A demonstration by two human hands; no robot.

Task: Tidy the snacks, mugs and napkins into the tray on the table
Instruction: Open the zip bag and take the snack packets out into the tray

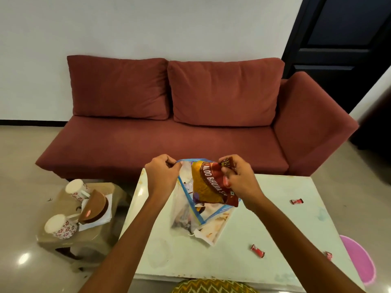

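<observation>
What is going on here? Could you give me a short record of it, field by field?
Bag grip: left hand pinches the rim of the clear zip bag
Snack grip: right hand grips the Aloo Bhujia packet at the bag's mouth
Surface: white table, under the bag
Loose snacks: three red-wrapped candies on the table
Mugs: two floral mugs on the low stool, beside white napkins
Background: red sofa

A sofa (pixel 169 142) stands behind the table (pixel 281 227); a stool (pixel 93 236) to the table's left carries two mugs (pixel 60 227). Mid-table sits a bag (pixel 183 216) with a snack packet (pixel 208 185) in its mouth, and sweets (pixel 257 251) lie to its right.
</observation>
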